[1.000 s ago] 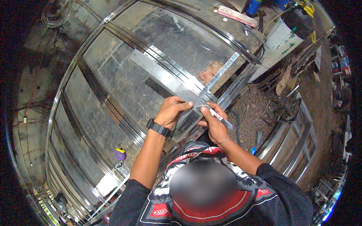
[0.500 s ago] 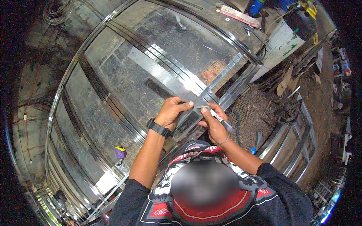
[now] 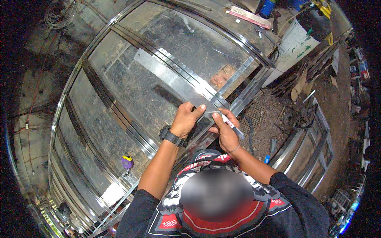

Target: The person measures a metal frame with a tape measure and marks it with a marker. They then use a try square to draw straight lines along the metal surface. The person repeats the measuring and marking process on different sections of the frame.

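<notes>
We saw that the left hand had shifted inward, its thumb now nearer the right hand, which had hardly moved; we judged this a small change of hold, with the work centred on the strip's near end. The left hand was narrow, thumb laid on the metal strip; we could not tell whether its fingers closed underneath. The right hand held a white marker among its fingers, its thumb pressed down close to the strip's near end. From the hands the strip slanted away to the upper left, over the counter, beside bars of the metal frame. Farther out, a purple tape measure sat to the left, and a long box lay beyond the frame.
</notes>
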Available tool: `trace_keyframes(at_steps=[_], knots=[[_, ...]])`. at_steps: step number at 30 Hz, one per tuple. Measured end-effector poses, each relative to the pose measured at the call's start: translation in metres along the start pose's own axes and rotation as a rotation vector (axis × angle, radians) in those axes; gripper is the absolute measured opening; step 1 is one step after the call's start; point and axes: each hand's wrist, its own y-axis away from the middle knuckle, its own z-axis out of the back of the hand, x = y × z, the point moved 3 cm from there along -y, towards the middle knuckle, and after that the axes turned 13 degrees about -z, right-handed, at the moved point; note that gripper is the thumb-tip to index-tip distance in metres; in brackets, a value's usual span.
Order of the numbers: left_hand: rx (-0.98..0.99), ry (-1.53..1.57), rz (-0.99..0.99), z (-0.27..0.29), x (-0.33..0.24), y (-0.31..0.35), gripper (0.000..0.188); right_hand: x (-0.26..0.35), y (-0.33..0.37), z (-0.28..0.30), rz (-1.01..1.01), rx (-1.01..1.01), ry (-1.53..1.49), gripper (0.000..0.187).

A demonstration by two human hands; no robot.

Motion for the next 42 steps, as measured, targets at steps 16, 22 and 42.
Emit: trace_keyframes(at_steps=[16, 22, 42], knots=[[-0.038, 0.037, -0.031, -0.005, -0.001, -0.001, 0.021, 0.002, -0.005, 0.004, 0.067, -0.054, 0.152, 0.033], [-0.057, -0.003, -0.057, -0.005, -0.007, 0.0, 0.022, 0.007, -0.003, 0.006, 0.111, -0.092, 0.237, 0.034], [-0.102, -0.153, -0.051, -0.003, -0.011, 0.001, 0.019, 0.063, 0.016, -0.001, 0.622, -0.078, 0.7, 0.016]])
